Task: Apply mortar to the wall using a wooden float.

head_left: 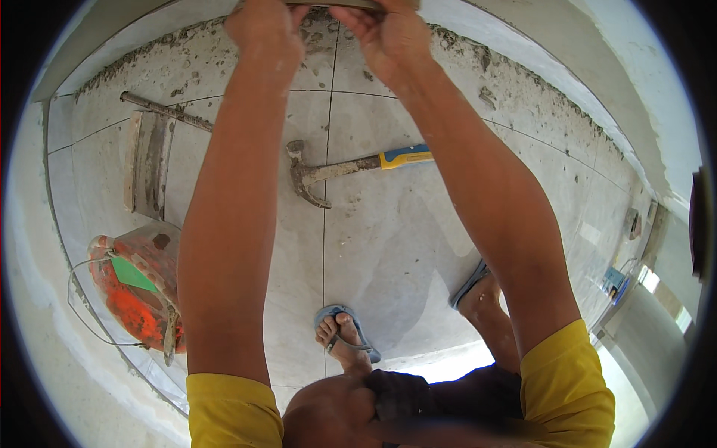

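Both arms reach straight ahead to the top edge of the head view. My left hand (pixel 265 31) and my right hand (pixel 392 39) grip a flat grey-brown strip (pixel 336 4), perhaps the edge of a board or tile. Most of the strip and several fingertips lie beyond the picture. Between my forearms a claw hammer (pixel 317 173) rests on the tiled floor. Its head is coated with dried mortar, and my right forearm covers the end of its yellow and blue handle.
An orange-red bucket (pixel 142 317) with a wire handle stands at left. Beyond it lie a mortar-stained flat tool (pixel 151 160) and a rusty bar (pixel 168 110). Mortar crumbs (pixel 478 63) line the far wall's foot. My sandalled feet (pixel 346 332) are on the pale tiles (pixel 373 246).
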The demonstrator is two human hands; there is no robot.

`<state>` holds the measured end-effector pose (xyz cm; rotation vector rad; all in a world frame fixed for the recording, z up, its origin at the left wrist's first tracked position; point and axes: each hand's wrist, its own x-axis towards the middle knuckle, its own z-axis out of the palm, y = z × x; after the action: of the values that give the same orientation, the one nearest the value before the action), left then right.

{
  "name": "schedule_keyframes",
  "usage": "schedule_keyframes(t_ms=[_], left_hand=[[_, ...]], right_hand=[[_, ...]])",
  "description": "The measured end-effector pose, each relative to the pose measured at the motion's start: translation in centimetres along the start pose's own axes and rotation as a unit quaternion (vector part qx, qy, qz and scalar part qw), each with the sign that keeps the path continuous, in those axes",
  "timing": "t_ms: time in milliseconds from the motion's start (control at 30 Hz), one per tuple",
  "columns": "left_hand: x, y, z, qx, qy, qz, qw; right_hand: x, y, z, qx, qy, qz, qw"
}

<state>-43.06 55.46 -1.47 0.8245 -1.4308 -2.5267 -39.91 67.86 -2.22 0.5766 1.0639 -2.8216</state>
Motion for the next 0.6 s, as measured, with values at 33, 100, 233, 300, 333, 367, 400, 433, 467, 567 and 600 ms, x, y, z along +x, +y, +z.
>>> schedule_keyframes(t_ms=[33,100,233,300,333,367,400,433,467,567,600], left_hand=[[1.3,-0.1,-0.9,-0.002,-0.003,-0.001,1.000],[2.6,0.8,-2.3,-0.015,-0.027,-0.005,0.999],[2.9,0.2,-2.4,-0.018,-0.036,-0.004,0.999],[3.7,0.4,-2.4,-0.037,-0.057,0.019,0.998],[3.8,0.4,-2.8,-0.036,-0.059,0.018,0.997],[3.1,0.3,-2.5,-0.018,-0.036,0.009,0.999],[2.9,0.4,-2.7,0.004,-0.012,0.003,1.000],[3.3,0.8,-2.8,0.005,-0.018,0.001,1.000],[3.7,1.5,-3.3,0.002,0.002,0.009,1.000],[4.2,1.5,-3.2,-0.003,0.019,0.019,1.000],[4.0,1.4,-3.0,-0.008,0.018,0.023,1.000]], right_hand=[[0.3,0.6,0.2,-0.002,0.001,-0.003,1.000],[0.7,1.9,0.8,0.017,-0.007,-0.013,1.000],[0.6,1.5,0.6,0.024,0.007,0.006,1.000],[0.7,1.5,0.9,0.028,-0.008,-0.017,0.999],[0.7,1.8,1.1,0.030,-0.006,-0.019,0.999],[1.2,2.2,0.6,0.039,0.007,-0.013,0.999],[1.4,2.5,0.9,0.054,0.018,-0.004,0.998],[1.4,3.1,1.2,0.055,0.021,-0.010,0.998],[1.2,3.7,2.0,0.067,0.018,-0.018,0.997],[1.1,3.2,2.2,0.072,0.012,-0.023,0.997],[1.2,2.9,2.0,0.061,0.006,-0.018,0.998]])
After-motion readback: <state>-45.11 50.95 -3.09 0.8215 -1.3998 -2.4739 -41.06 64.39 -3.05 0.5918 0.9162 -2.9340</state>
